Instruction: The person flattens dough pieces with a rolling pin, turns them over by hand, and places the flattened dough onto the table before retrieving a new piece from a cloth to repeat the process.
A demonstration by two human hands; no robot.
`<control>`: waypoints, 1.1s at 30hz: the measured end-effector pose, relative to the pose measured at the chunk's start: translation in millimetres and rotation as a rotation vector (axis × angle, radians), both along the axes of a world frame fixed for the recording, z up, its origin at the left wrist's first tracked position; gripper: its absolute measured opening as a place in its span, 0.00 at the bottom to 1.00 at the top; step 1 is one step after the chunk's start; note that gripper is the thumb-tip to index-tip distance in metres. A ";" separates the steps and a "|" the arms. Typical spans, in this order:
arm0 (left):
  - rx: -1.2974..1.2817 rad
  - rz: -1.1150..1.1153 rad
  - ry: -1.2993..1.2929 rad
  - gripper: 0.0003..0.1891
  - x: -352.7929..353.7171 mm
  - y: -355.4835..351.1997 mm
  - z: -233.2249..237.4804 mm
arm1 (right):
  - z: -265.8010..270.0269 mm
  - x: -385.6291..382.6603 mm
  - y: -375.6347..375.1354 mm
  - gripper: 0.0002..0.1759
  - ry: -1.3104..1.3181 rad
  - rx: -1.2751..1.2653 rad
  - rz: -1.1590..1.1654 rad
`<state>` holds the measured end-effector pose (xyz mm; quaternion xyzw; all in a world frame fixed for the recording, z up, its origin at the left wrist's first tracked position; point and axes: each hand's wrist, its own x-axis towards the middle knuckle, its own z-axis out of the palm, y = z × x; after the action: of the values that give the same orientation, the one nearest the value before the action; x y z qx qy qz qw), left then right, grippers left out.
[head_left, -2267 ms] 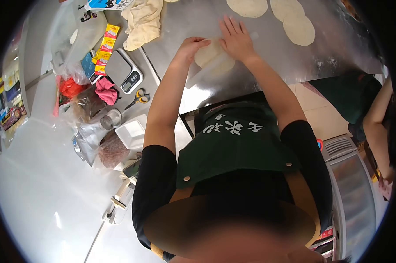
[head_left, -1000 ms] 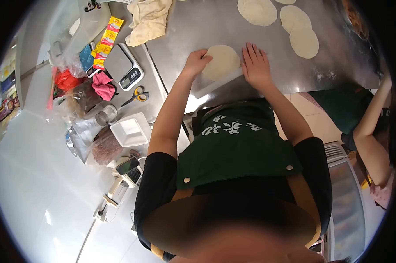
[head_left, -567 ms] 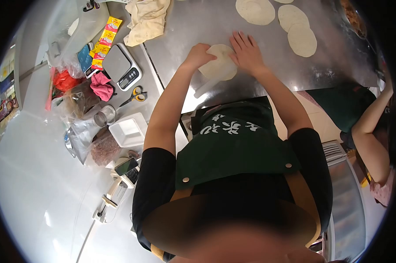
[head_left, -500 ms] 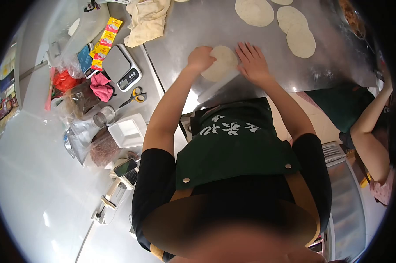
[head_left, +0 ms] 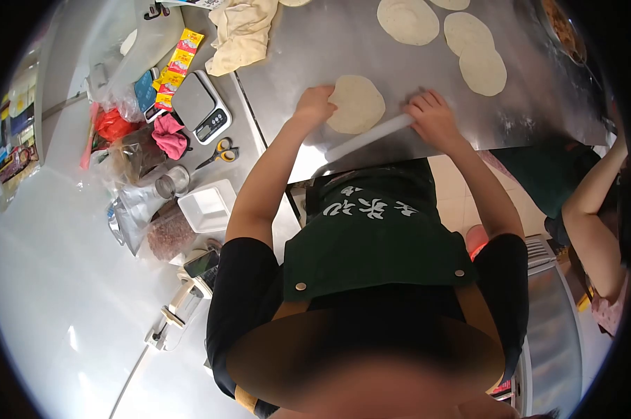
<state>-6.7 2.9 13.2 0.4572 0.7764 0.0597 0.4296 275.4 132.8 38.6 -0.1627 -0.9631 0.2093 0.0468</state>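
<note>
A flat round dough sheet (head_left: 357, 105) lies on the steel worktop near its front edge. My left hand (head_left: 315, 105) is closed at the sheet's left side, fingertips gripping its edge. To the right, my right hand (head_left: 434, 120) curls over one end of a white rolling pin (head_left: 368, 138), which lies at a slant just in front of the dough. The palm side of that hand is hidden. Farther back on the worktop are more rolled rounds, among them a large one (head_left: 408, 21) and two overlapping ones (head_left: 483, 70).
Left of the worktop are a cloth (head_left: 242, 38), a digital scale (head_left: 202, 108), yellow packets (head_left: 179, 70), scissors (head_left: 221, 153) and a white tray (head_left: 209, 206). A bowl of filling (head_left: 565, 31) stands at the far right. Another person's arm (head_left: 595, 202) is at the right edge.
My right hand has gone from lying spread beside the dough to being curled on the rolling pin's end. My left hand stays at the dough's left edge. The view has shifted slightly.
</note>
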 end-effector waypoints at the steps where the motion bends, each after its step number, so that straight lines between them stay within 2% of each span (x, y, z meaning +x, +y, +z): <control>1: -0.003 -0.016 -0.017 0.18 1.0 0.3 5.4 | -1.0 -6.4 -0.3 0.18 0.014 0.006 0.012; 4: -0.001 0.002 -0.082 0.20 -3.7 1.9 15.6 | -18.9 -26.0 5.2 0.17 0.084 -0.078 0.064; 7: 0.032 0.137 -0.226 0.22 -2.7 -0.2 8.3 | -36.6 -47.3 -5.3 0.19 0.050 0.021 -0.178; 10: 0.101 0.321 -0.397 0.22 -0.5 -7.8 -6.2 | -51.9 -62.9 -21.8 0.24 0.057 0.237 -0.423; 13: 0.161 0.495 -0.525 0.21 2.9 -7.1 -6.5 | -54.1 -45.6 -38.5 0.26 -0.020 0.268 -0.395; 15: 0.137 0.567 -0.579 0.20 5.4 -3.5 -3.4 | -58.7 -68.6 -23.9 0.28 -0.072 0.270 -0.411; 18: 0.104 0.432 -0.508 0.20 -3.0 3.8 -16.2 | -51.4 -126.6 7.7 0.32 -0.034 0.252 -0.437; 21: 0.059 0.154 -0.238 0.20 -9.0 12.8 -10.6 | -58.5 -141.5 12.9 0.33 0.070 0.293 -0.404; 24: 0.052 0.130 -0.177 0.19 -6.2 12.7 -11.7 | -65.5 -94.6 -8.0 0.33 0.056 0.153 -0.369; 27: 0.044 0.041 0.081 0.15 18.2 17.0 23.0 | -48.7 -27.3 -37.0 0.34 0.021 0.132 -0.216; 30: 0.279 -0.023 0.122 0.13 46.1 5.3 35.6 | -36.3 15.4 -46.6 0.28 -0.017 0.068 -0.098; 33: 0.301 0.064 -0.085 0.15 58.2 11.4 61.1 | -23.9 39.0 -42.3 0.23 -0.053 -0.004 -0.056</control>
<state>51.5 14.3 74.3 0.4884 0.7540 0.2083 0.3867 314.4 90.4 14.8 -0.1950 -0.9587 0.2053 0.0269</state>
